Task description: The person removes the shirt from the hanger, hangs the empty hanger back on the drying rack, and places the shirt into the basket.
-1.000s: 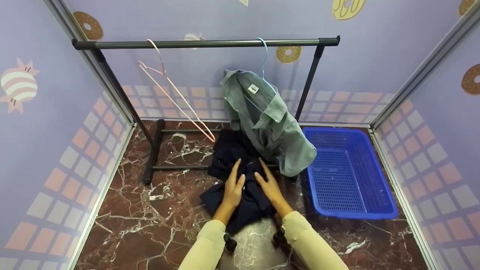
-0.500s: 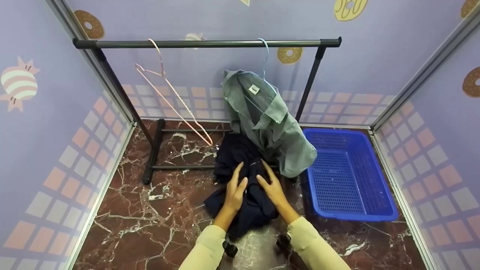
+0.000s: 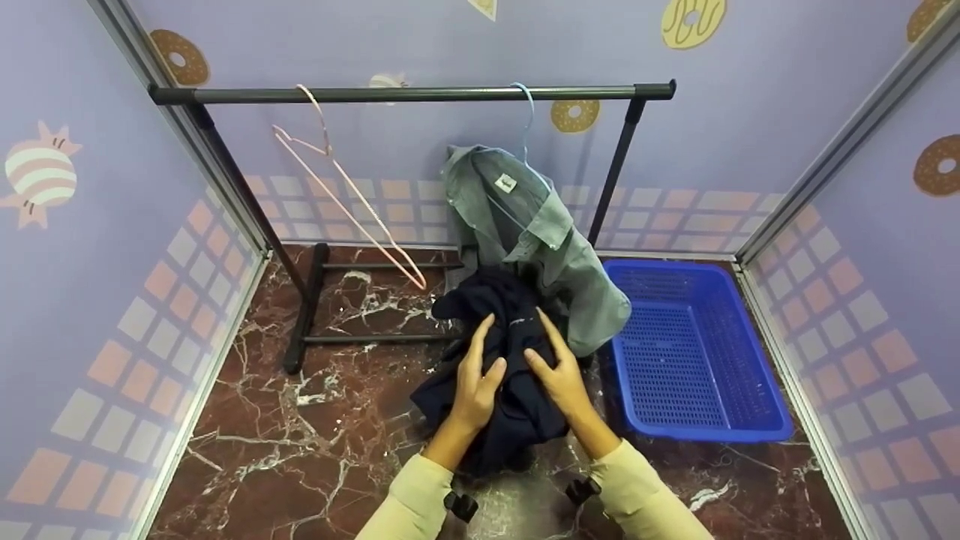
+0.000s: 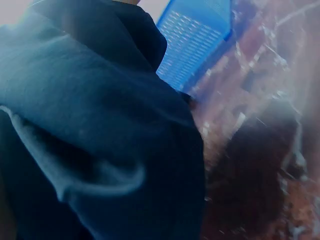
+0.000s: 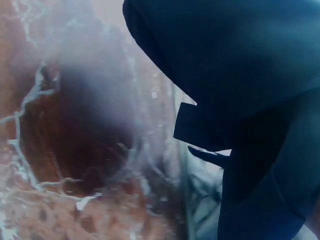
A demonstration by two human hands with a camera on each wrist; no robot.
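Note:
A bunched dark navy garment (image 3: 517,375), its exact kind not clear from its folds, is held up in front of the rack. My left hand (image 3: 474,390) grips its left side and my right hand (image 3: 562,379) its right side, thumbs on top; the other fingers are partly hidden under the cloth. In the left wrist view the navy cloth (image 4: 100,115) fills the left half, above the floor. The right wrist view has the same cloth (image 5: 240,65) hanging at the right. Behind it, a grey-green collared shirt (image 3: 544,225) hangs tilted on a light blue hanger (image 3: 529,120).
A black clothes rack (image 3: 412,94) stands near the back wall. A pink hanger (image 3: 352,187) hangs unloaded on its left part. To the right, a blue perforated basket (image 3: 705,435) sits on the reddish marble floor (image 3: 285,450). Patterned walls enclose three sides.
Both hands have lifted the navy garment from the floor and gathered it into a tighter bundle, drifting slightly right. The pink hanger swung a little. Shirt and basket stayed put.

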